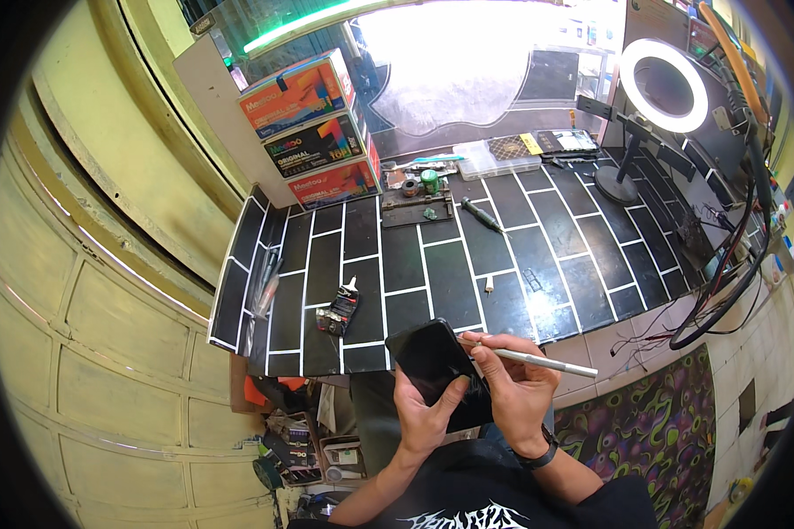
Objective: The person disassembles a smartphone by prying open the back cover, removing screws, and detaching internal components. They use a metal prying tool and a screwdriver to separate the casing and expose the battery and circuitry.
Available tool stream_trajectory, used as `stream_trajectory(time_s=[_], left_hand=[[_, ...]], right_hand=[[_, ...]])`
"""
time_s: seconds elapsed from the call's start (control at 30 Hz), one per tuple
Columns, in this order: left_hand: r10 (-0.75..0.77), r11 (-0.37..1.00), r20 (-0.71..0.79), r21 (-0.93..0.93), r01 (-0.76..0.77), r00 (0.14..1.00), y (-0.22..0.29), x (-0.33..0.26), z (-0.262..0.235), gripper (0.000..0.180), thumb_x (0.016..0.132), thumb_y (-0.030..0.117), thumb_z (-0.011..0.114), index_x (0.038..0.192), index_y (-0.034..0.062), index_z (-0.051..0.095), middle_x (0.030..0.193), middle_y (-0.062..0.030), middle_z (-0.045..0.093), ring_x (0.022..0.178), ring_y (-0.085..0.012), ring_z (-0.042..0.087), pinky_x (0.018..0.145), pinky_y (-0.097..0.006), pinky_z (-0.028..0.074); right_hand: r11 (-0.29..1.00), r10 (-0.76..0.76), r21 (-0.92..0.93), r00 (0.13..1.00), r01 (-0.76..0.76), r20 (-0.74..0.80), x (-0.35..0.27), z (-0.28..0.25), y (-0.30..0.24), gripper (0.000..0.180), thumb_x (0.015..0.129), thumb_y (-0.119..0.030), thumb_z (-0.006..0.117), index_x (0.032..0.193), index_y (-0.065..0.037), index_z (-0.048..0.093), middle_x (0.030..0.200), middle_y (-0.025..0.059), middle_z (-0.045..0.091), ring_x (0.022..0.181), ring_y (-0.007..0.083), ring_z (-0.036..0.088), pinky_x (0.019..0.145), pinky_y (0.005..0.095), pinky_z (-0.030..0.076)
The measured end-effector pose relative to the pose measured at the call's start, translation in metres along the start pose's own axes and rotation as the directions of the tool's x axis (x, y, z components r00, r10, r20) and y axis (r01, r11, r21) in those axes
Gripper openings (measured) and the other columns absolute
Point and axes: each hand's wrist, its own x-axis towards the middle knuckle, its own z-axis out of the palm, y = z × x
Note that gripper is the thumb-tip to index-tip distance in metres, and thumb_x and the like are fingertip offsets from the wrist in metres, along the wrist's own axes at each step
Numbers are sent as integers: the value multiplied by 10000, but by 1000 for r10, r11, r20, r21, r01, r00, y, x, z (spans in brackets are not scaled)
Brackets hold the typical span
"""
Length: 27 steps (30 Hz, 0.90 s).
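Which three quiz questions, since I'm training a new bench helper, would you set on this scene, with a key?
1. Which hand holds the silver pen-shaped tool, and what does the other hold?
2. True or false: the ring light is switched off.
3. How many boxes make up the stack at the bench's back left? A) two B) three C) five

Key:
1. The right hand; the left hand holds the black phone.
2. False; the ring light glows.
3. B
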Motion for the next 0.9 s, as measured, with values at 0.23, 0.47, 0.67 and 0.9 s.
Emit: stream_trajectory(time_s=[0.23,0.47,0.67,0.9], left_hand=[[8,994,-27,112,-5,1000,-1,-8,0,606,901,50,824,1386,-6,465,1237,-98,669,1115,-160,661,982,-301,525],[27,976,-25,219,-21,999,4,-10,3,610,899,84,837,1373,-2,462,1211,-94,670,1052,-146,668,930,-287,543],[-23,985,-43,169,30,999,7,-5,4,554,908,129,839,1333,6,506,1149,-60,677,1007,-110,661,898,-266,540],[-93,986,-132,127,110,987,13,10,-12,239,954,176,805,1006,34,619,847,38,651,764,-20,568,671,-190,453]], right_hand=[[901,-233,-337,960,274,158,-3,-3,1,205,920,107,719,1109,34,689,1106,249,751,1048,275,751,921,340,624],[976,18,-217,999,-28,-47,-3,-1,-3,154,951,9,739,1094,45,697,1049,203,772,936,227,766,865,327,625],[951,308,65,947,-303,-90,10,-5,-7,161,964,-4,736,1110,54,702,1057,167,775,948,154,741,846,252,605],[986,110,-119,993,-116,-51,-5,-5,7,128,980,8,702,1100,45,676,1057,183,766,970,225,760,864,327,636]])
